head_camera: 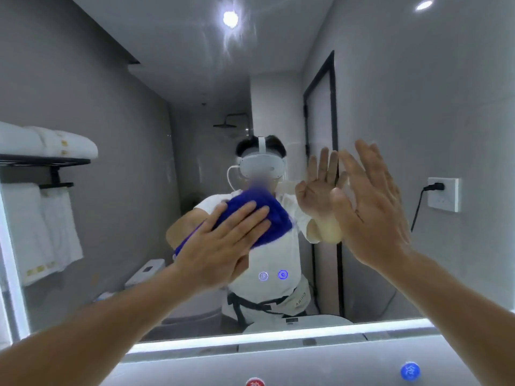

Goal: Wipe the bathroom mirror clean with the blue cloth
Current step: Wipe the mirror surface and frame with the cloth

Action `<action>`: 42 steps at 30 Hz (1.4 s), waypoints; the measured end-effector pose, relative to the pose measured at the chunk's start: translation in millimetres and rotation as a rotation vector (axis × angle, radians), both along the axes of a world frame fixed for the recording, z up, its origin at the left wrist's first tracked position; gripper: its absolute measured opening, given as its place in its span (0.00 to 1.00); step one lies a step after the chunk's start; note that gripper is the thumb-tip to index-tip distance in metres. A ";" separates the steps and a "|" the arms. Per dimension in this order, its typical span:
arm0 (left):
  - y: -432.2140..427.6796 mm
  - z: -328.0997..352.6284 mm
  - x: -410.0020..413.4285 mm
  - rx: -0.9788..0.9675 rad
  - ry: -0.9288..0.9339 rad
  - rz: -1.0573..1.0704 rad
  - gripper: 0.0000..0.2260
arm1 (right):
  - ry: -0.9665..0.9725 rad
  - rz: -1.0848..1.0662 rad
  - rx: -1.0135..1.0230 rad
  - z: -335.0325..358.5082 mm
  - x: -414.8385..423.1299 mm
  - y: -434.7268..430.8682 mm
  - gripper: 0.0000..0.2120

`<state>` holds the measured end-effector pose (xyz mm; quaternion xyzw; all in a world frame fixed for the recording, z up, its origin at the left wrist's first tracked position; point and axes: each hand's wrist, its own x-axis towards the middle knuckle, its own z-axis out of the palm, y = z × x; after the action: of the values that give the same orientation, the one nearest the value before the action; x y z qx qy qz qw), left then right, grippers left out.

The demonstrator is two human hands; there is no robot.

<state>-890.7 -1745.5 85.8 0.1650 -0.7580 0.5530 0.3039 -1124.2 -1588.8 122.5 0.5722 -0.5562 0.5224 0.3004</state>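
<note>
The bathroom mirror (278,79) fills most of the view and reflects a person wearing a headset. My left hand (223,243) lies flat with straight fingers on the blue cloth (267,215), pressing it against the glass near the middle. The cloth is bunched and partly hidden under my fingers. My right hand (370,210) is raised to the right of the cloth, fingers straight and spread, its palm facing the glass, holding nothing. Its reflection shows just left of it; whether it touches the glass I cannot tell.
Two lit touch buttons (273,275) glow on the glass below the cloth. A lit strip (250,338) runs along the mirror's lower edge. A towel rack (41,162) with white towels hangs at left. At right is a wall socket (443,195) with a plug.
</note>
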 end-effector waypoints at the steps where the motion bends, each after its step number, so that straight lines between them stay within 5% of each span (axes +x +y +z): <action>1: -0.1 22.9 -2.1 -0.010 0.091 0.007 0.30 | -0.002 -0.011 0.016 -2.4 -6.3 2.8 0.31; 5: 1.6 106.8 -11.6 -0.018 0.371 0.005 0.26 | -0.020 -0.051 0.070 -5.6 -23.9 9.7 0.32; 9: 5.3 93.7 -26.7 0.048 0.531 -0.017 0.28 | -0.060 -0.008 0.054 -3.7 -14.3 5.5 0.34; 19: -28.2 14.1 77.8 -0.059 -0.003 0.027 0.32 | -0.070 0.103 0.024 -3.2 37.8 -5.3 0.30; 28: -25.0 -52.8 92.7 0.027 0.125 0.020 0.29 | -0.056 0.124 0.113 -26.2 78.6 -6.9 0.30; 37: -15.6 -158.7 89.6 0.050 -0.529 0.107 0.37 | -0.086 0.137 0.159 -50.5 70.5 -12.9 0.30; 42: -18.8 -141.8 86.3 -0.006 -0.495 0.036 0.36 | -0.103 0.122 0.129 -50.0 59.3 -17.6 0.30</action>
<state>-804.4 -1764.2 -56.0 0.0371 -0.8046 0.5842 0.0997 -1064.9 -1606.3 72.5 0.5956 -0.5676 0.5315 0.2014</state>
